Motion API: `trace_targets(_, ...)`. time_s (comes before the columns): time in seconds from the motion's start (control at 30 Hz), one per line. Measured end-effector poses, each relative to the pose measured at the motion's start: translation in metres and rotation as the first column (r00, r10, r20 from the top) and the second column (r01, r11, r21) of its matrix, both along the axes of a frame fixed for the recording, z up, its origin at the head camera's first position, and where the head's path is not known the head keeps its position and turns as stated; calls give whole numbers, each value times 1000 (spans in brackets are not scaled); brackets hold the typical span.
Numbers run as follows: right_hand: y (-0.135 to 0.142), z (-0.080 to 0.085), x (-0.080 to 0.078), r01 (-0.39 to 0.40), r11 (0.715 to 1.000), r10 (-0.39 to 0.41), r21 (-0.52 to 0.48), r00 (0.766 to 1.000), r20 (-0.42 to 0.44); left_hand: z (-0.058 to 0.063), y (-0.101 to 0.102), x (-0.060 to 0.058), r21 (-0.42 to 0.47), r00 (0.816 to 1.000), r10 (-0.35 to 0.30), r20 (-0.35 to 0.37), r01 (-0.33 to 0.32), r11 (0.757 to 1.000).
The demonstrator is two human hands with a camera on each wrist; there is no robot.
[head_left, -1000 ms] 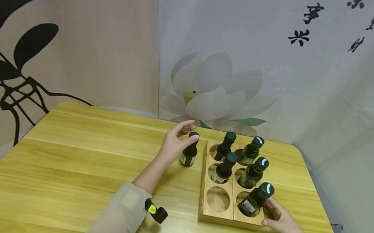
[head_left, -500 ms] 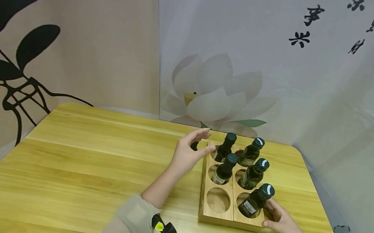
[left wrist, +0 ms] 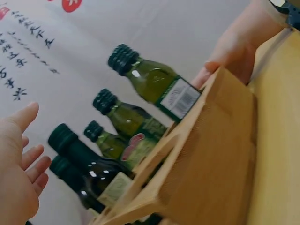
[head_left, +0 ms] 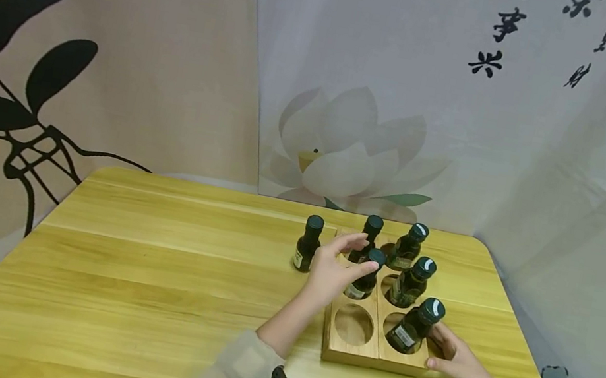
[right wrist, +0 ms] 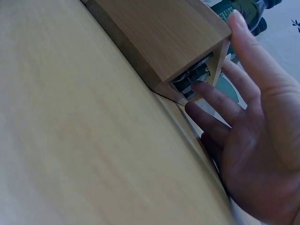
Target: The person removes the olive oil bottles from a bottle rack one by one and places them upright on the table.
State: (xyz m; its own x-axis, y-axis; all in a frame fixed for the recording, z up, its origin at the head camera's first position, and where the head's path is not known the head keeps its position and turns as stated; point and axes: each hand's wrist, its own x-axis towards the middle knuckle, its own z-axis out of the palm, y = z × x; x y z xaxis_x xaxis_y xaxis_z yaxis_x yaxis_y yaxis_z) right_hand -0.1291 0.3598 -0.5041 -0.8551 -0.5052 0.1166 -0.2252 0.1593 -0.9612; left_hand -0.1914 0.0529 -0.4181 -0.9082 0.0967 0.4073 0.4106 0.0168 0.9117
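My left hand (head_left: 329,274) is over the left side of a wooden bottle rack (head_left: 349,357), its thumb and fingers spread around the neck of a dark bottle (head_left: 364,285) in the middle left hole. In the left wrist view a gap shows between the left hand (left wrist: 18,164) and the green-capped bottles. My right hand (head_left: 463,363) holds the rack's near right corner, thumb at the front and fingers along the side. Beside it, a green oil bottle (head_left: 410,331) leans in the near right hole. The near left hole holds no bottle.
Another dark bottle (head_left: 308,245) stands on the wooden table (head_left: 141,295), left of the rack. More bottles sit in the rack: a dark one (head_left: 370,235) at the far left, green ones (head_left: 409,284) on the right. A printed cloth (head_left: 376,41) hangs behind.
My left hand has moved right, away from the standing bottle, over to the bottle in the rack's middle left hole. That standing bottle stays in place. My right hand keeps its place.
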Motion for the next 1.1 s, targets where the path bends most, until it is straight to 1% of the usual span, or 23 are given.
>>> trace_targets(0.17,0,0,0,0,1000,0,0,1000,10,-10,12,0,-22,999,18,39,-17,1000)
trace_targets(0.27,0,1,0,0,1000,0,2,1000,9,-15,18,-1,-30,997,47,57,-45,999)
trace_targets(0.37,-1,1,0,5,1000,-5,4,1000,3,-18,24,-1,-25,995,77,64,-76,997)
trace_targets(0.53,0,1,1,22,1000,-22,4,1000,-2,-22,32,-4,16,989,134,61,-135,991)
trace_targets(0.63,1,0,0,23,1000,-23,6,1000,-1,-24,34,-3,41,986,151,73,-155,987)
trace_targets(0.73,1,0,-1,22,1000,-22,10,1000,5,-24,35,-3,56,985,151,83,-156,986)
trace_targets(0.87,2,1,-1,24,1000,-24,16,1000,5,-23,35,-4,58,989,144,43,-146,988)
trace_targets(0.97,2,1,0,22,1000,-22,15,1000,-2,-21,34,-4,42,991,134,17,-135,990)
trace_targets(1.1,1,1,1,10,1000,-10,9,1000,-2,-18,31,-2,19,993,115,23,-116,993)
